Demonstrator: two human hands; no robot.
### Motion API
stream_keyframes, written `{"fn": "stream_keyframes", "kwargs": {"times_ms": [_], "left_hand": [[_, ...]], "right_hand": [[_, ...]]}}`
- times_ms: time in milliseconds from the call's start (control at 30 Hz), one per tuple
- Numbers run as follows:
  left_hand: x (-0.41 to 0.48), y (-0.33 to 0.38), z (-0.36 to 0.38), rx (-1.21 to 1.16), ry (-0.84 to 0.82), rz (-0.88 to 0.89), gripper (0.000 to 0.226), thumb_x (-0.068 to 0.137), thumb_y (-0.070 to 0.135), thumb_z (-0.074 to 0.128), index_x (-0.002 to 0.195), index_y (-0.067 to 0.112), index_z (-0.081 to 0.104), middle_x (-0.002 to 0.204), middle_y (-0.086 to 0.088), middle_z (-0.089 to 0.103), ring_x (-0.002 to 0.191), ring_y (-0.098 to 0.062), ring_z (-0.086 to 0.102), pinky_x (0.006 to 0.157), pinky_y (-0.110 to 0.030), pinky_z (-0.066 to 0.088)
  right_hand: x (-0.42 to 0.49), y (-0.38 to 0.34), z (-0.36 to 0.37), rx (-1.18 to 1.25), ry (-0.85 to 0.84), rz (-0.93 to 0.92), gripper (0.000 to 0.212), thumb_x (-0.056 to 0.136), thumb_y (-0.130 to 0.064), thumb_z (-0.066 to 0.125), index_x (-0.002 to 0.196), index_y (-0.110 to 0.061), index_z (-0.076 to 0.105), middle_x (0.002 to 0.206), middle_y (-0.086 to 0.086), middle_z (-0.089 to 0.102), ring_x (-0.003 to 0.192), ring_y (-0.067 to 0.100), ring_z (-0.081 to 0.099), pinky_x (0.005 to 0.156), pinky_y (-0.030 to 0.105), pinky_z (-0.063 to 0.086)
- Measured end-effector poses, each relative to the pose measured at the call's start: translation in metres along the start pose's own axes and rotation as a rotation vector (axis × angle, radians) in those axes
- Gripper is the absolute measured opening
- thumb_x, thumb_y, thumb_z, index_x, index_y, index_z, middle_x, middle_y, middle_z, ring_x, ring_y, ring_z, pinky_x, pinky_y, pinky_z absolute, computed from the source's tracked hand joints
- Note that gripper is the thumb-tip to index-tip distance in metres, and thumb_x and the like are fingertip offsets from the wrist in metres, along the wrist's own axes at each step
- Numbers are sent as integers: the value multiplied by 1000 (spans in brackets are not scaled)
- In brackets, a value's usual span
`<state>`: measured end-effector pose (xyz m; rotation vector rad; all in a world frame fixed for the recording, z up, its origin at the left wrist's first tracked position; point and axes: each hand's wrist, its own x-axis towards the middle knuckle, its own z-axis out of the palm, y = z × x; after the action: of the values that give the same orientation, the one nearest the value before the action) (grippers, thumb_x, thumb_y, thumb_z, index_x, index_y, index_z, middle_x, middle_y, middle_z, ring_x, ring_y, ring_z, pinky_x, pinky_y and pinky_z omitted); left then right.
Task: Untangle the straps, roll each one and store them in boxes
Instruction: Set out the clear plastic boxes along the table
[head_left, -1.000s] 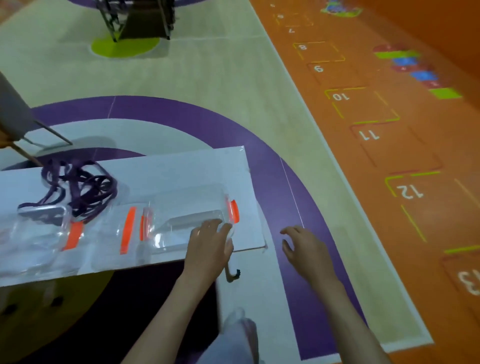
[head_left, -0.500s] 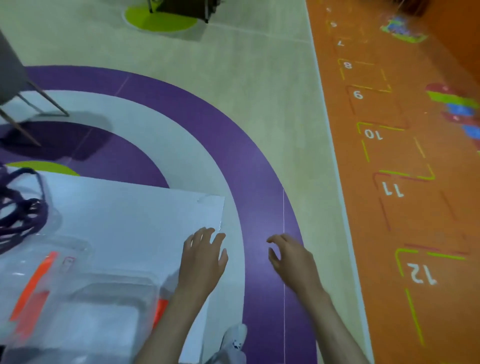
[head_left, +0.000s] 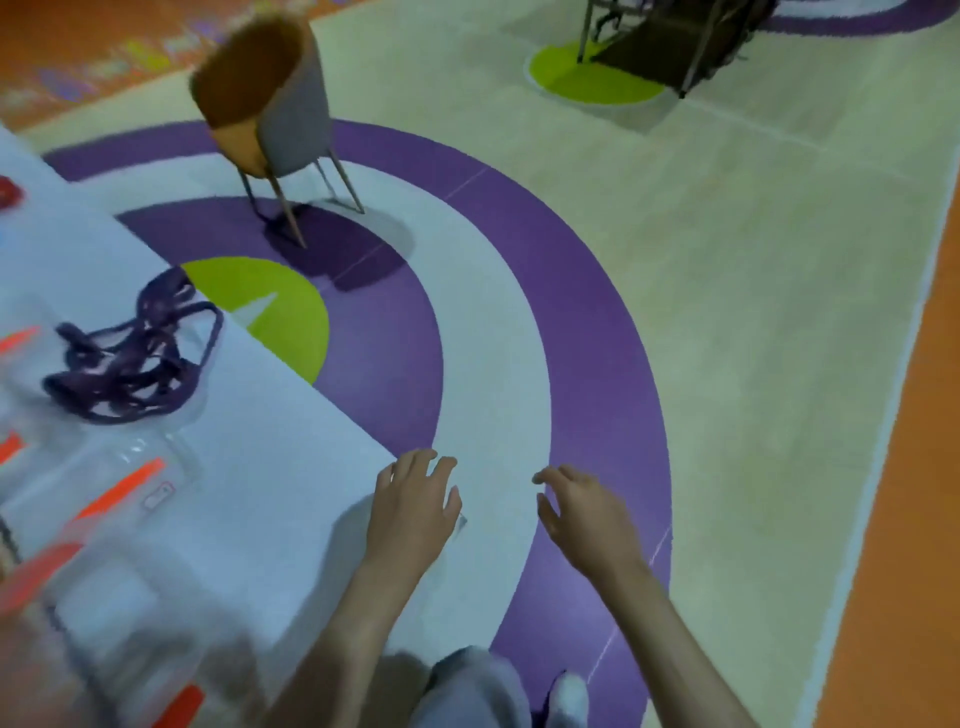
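Tangled dark purple fabric straps (head_left: 130, 353), heaped in one knotted pile on the white tabletop (head_left: 270, 441) at the left. Loops crossing over each other, one trailing toward the table's far edge. Not yet separated, not rolled, touched by neither hand.

Just near of the pile, clear plastic boxes with orange clips (head_left: 130, 597), lined along the near left of the table, blurred, apparently with no straps inside.

Left hand (head_left: 413, 512) over the table's near right corner, fingers loosely spread, gripping nothing. A second ago resting on the rightmost clear box; now lifted off it and well apart from the straps. Right hand (head_left: 584, 512) beside the table over the floor, fingers lightly curled, likewise empty and much as before.

Judged from this: box handling finished or paused, untangling not begun, whole task ahead. Next move likely a reach left and far to the pile, to find a free end.

Further out, a stool with an orange fuzzy seat and grey back (head_left: 265, 98) on thin legs, on purple floor arcs (head_left: 597, 312).
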<state>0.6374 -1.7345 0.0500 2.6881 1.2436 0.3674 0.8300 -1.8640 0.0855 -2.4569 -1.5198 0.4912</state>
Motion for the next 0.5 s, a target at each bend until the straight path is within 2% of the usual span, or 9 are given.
{"fn": "stream_keyframes", "kwargs": {"times_ms": [100,267,500], "left_hand": [[26,-6,-2,56,29,-129,35,77,22,85,110,21,75,108,-2,71,102,-27,69,84,-41,56],[63,-35,0,114,42,-372,34,84,25,78,117,22,74,115,0,71,110,-26,67,89,-41,55],[136,-115,16,90,120,-731,28,86,24,73,114,20,73,113,-2,69,109,-28,66,89,-43,54]], "right_hand": [[63,-5,-19,-50,-58,-173,30,106,-31,52,133,-26,63,127,-5,66,108,22,66,77,35,54],[172,-40,-34,-89,-128,-456,28,104,-30,55,129,-25,66,123,-4,69,103,22,68,73,34,53],[326,-136,3,-186,-264,-756,24,97,-26,61,119,-23,69,109,-2,71,96,27,70,72,39,57]]}}
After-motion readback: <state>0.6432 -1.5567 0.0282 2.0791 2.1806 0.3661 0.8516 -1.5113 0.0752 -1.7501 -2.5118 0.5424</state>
